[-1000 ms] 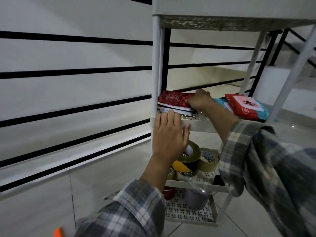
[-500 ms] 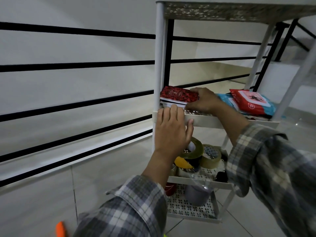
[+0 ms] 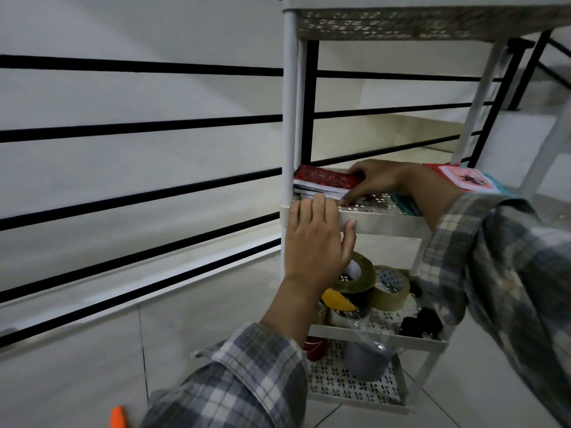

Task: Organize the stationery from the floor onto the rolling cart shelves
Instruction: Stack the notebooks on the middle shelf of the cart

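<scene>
Head view, down onto a white rolling cart (image 3: 386, 222) beside a black railing (image 3: 139, 128) on a tiled floor (image 3: 200, 335). At the left end of the middle shelf: a stack of notebooks (image 3: 324, 180), lying flat with the red cover up. Long axis along the front rim, left end just beside the corner post, right end pointing toward the shelf's middle. Clamped on that right end: the right hand (image 3: 380, 180), fingers curled over the cover, thumb against the near edge below. Laid flat over the front rim just below the stack: the left hand (image 3: 315, 239), fingers straight and together, thumb on the rim's face, gripping nothing.

To the right of the stack, a bare perforated stretch of shelf, partly under the right wrist. Beyond it, a red and pink packet (image 3: 463, 179) near the right posts. Open height above the stack, the top shelf well apart.

On the shelf below: tape rolls (image 3: 358, 276) and black clips (image 3: 421, 325). On the bottom shelf: a grey cup (image 3: 367, 359). On the floor at lower left: an orange object (image 3: 119, 417), cut off by the frame.
</scene>
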